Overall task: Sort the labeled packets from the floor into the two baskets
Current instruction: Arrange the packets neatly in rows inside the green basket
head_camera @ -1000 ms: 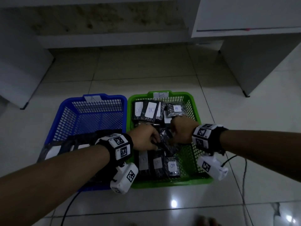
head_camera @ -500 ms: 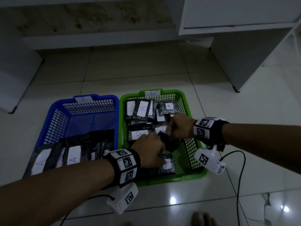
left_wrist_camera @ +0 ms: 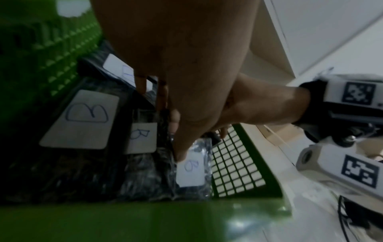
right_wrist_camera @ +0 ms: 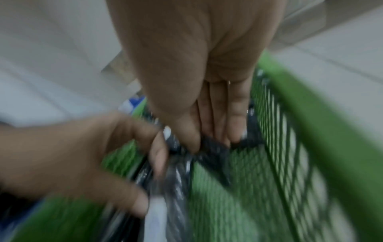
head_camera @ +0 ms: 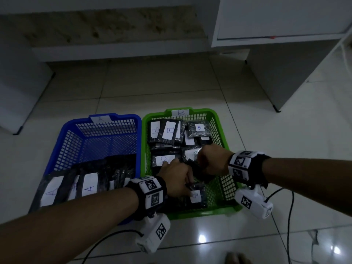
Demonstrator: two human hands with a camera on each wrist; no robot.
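Note:
Two baskets stand side by side on the tiled floor. The blue basket (head_camera: 129, 116), tagged A, holds dark packets labelled A (head_camera: 89, 185) at its near end. Several dark packets labelled B (head_camera: 168, 130) lie in the green basket (head_camera: 200, 213), tagged B. Both hands are down inside the green basket. My right hand (head_camera: 213, 159) pinches the edge of a dark packet (right_wrist_camera: 215, 157) between thumb and fingers. My left hand (head_camera: 177, 180) grips the same bundle of dark plastic from the other side, above a small B packet (left_wrist_camera: 189, 170). The gripped packet's label is hidden.
A white cabinet (head_camera: 285, 73) stands on the floor at the back right and another (head_camera: 15, 82) at the left. Black cables (head_camera: 289, 216) run from the wrist cameras across the glossy tiles. A bare foot (head_camera: 236, 259) shows at the bottom edge.
My left hand has drawn toward the near end of the green basket, uncovering the A packets in the blue one. The right hand stays near the middle, still on the dark packet.

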